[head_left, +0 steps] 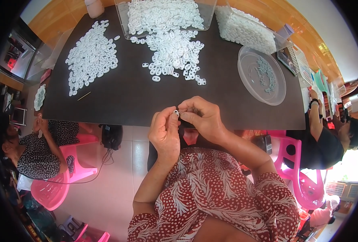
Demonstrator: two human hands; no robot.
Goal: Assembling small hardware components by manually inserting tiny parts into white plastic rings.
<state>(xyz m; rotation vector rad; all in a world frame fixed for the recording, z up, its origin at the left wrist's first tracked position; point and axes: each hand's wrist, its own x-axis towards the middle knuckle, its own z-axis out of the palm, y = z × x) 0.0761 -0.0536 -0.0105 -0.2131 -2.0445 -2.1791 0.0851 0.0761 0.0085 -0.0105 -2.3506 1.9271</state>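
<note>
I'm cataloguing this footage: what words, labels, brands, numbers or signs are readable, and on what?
None can be read.
Small white piece in the left hand: no readable lettering.
Dark box near the pink chair at right: pale marks, too small to read.

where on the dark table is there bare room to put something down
The dark table is bare between the left hand and thin gold stick, and between the middle white pile and round clear dish. A narrower lane parts that pile from the left white pile. The clear bin crowds the far edge.
</note>
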